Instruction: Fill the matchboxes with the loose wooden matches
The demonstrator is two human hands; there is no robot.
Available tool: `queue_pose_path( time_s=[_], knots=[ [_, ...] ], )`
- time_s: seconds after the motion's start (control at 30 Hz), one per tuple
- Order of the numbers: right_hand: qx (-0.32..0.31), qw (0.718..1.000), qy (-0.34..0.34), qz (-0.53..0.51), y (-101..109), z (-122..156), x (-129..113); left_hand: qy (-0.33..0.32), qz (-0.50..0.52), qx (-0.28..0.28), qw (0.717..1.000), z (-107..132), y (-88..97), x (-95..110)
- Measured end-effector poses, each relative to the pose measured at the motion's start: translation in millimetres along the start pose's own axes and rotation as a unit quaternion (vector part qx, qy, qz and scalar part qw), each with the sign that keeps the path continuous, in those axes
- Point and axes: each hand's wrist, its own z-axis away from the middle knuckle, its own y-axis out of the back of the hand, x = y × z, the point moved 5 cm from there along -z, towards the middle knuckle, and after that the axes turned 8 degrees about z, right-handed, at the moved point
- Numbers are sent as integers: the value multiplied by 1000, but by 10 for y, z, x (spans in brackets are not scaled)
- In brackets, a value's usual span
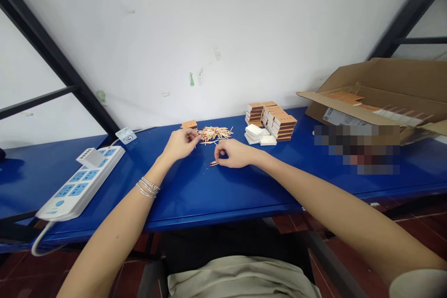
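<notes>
A loose heap of matchsticks (215, 133) with dark red heads lies on the blue table near the wall. My left hand (181, 143) is at the heap's left edge, thumb and fingers pinched together; whatever is between them is too small to make out. On the near side of the heap, my right hand (234, 153) is closed around a few matches (213, 163), their heads pointing left just above or on the tabletop. Behind my left hand sits an orange-brown matchbox (189, 124), partly hidden by the hand.
Stacked matchboxes (283, 125) stand right of the heap, with several white box trays (256, 133) in front. An open cardboard carton (370, 88) holding more boxes is at the right. A white power strip (82, 181) with its cable lies at the left on the blue table (195, 195).
</notes>
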Motion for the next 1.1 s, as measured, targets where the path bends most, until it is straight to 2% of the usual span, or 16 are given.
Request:
queue_pose_path(
  time_s=[0.07,0.17,0.23,0.3,0.6,0.7,0.83,0.97,1.03,1.1],
  knots=[
    [38,999,-37,-5,24,-26,94,-4,-4,-1,1000,-6,-3,-8],
    [95,987,-133,1,63,-38,285,-12,-6,-15,1000,-9,-28,-27],
    [108,978,-179,10,51,-43,368,-15,-6,-29,999,-7,-62,-43],
    [110,974,-197,19,16,-61,397,-17,-10,-41,999,-2,-106,-56],
    [93,971,-204,78,-77,-143,320,-49,-57,-68,995,-32,-410,12],
    [89,972,-195,93,-68,-138,304,-78,-87,-69,991,-54,-470,73],
    [77,969,-209,112,9,-95,318,-90,-97,-75,988,-59,-476,84],
    [55,968,-230,81,127,-6,359,-90,-68,-68,991,-57,-429,44],
    [40,976,-210,52,147,22,351,-84,-51,-57,994,-57,-398,20],
    [11,987,-161,9,114,24,311,-82,-30,-58,994,-48,-381,10]
  ],
)
